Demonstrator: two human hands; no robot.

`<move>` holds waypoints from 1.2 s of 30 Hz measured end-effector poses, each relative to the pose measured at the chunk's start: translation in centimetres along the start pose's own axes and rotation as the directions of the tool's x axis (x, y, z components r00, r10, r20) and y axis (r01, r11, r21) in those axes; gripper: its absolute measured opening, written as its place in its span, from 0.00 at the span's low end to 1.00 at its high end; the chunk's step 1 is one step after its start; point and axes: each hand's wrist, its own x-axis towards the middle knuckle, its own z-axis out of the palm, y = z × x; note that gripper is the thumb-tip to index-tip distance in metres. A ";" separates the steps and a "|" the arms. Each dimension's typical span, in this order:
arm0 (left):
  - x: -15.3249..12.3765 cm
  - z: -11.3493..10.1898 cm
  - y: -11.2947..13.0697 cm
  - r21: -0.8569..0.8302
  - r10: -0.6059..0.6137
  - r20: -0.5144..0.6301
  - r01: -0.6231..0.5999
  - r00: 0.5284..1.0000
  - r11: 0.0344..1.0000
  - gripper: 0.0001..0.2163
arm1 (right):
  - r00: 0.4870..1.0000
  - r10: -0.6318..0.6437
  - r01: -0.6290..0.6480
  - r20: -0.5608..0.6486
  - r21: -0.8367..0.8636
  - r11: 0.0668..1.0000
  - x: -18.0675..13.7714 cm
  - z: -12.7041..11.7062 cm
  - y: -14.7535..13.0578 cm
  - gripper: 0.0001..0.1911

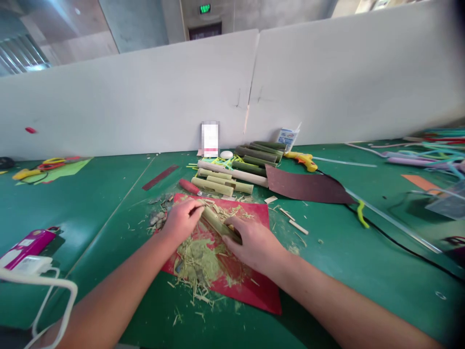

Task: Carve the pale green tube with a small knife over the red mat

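Observation:
A short green bamboo tube slants between my hands, just above a red mat. My left hand is closed at its far left end. Around its near right end, my right hand is closed, thumb below and fingers above. The fingers partly hide both ends. Green bamboo dust and shavings are heaped on the mat below the tube. A red-handled tool lies just beyond the mat, its working end hard to make out. Behind it are pale cut bamboo pieces.
More bamboo tubes lie at the back. A brown sandpaper sheet and a yellow glue gun with a black cord are to the right. A purple power bank with a white cable sits left. A white partition closes off the back.

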 end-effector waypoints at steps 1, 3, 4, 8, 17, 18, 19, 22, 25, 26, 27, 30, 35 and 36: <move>-0.1 0.0 0.2 -0.019 0.017 0.020 -0.016 1.000 1.000 0.06 | 1.000 -0.004 0.004 0.002 -0.003 1.000 0.0 0.0 0.0 0.07; -0.2 0.2 0.4 -0.042 0.034 0.041 -0.033 0.999 0.999 0.08 | 1.000 -0.012 0.012 0.001 -0.016 1.000 0.1 0.0 0.0 0.06; -0.2 0.2 0.4 -0.043 0.023 0.038 -0.022 0.999 0.999 0.08 | 1.000 -0.014 0.014 -0.001 -0.020 1.000 0.1 0.0 0.0 0.07; -0.2 0.2 0.3 -0.014 -0.063 0.009 0.064 0.998 0.998 0.06 | 1.000 -0.007 0.007 0.005 -0.020 1.000 0.0 -0.1 -0.1 0.09; -0.2 0.3 1.2 0.011 0.035 0.029 -0.036 0.999 0.999 0.05 | 1.000 -0.002 0.002 -0.003 -0.013 1.000 -0.1 -0.1 -0.1 0.06; -0.1 0.3 1.0 0.027 0.028 0.017 -0.028 0.999 0.999 0.05 | 1.000 -0.002 0.002 -0.004 -0.010 1.000 -0.1 -0.1 -0.1 0.07; 0.0 0.3 0.9 0.026 0.032 0.023 -0.033 0.999 0.999 0.05 | 1.000 -0.003 0.003 -0.001 -0.007 1.000 -0.1 -0.1 -0.1 0.07; 0.1 0.2 0.7 -0.020 0.079 0.090 -0.077 0.993 0.997 0.06 | 1.000 -0.007 0.007 0.005 -0.003 1.000 -0.1 -0.1 -0.1 0.05; 0.1 0.3 0.6 0.012 0.060 0.037 -0.061 0.997 0.998 0.06 | 1.000 0.000 0.000 -0.008 -0.002 1.000 -0.1 -0.1 -0.1 0.06; 0.1 0.3 0.7 0.033 0.048 0.017 -0.048 0.999 0.998 0.06 | 1.000 0.003 -0.003 -0.009 -0.004 1.000 -0.1 0.0 -0.1 0.07; 0.0 0.3 0.7 0.047 0.044 0.013 -0.044 0.999 0.998 0.06 | 1.000 0.003 -0.003 -0.006 -0.006 1.000 -0.1 0.0 -0.1 0.07; -0.1 0.5 1.1 0.026 0.082 0.091 -0.085 0.993 0.996 0.06 | 1.000 -0.007 0.007 -0.001 -0.012 1.000 -0.1 0.0 -0.1 0.05; -0.1 0.5 1.2 0.066 0.063 0.035 -0.065 0.997 0.996 0.06 | 1.000 -0.010 0.009 -0.013 -0.016 1.000 -0.1 0.1 0.0 0.06; -0.1 0.4 1.1 0.073 0.059 0.023 -0.061 0.998 0.995 0.06 | 1.000 -0.008 0.008 -0.010 -0.014 1.000 -0.1 0.1 0.0 0.06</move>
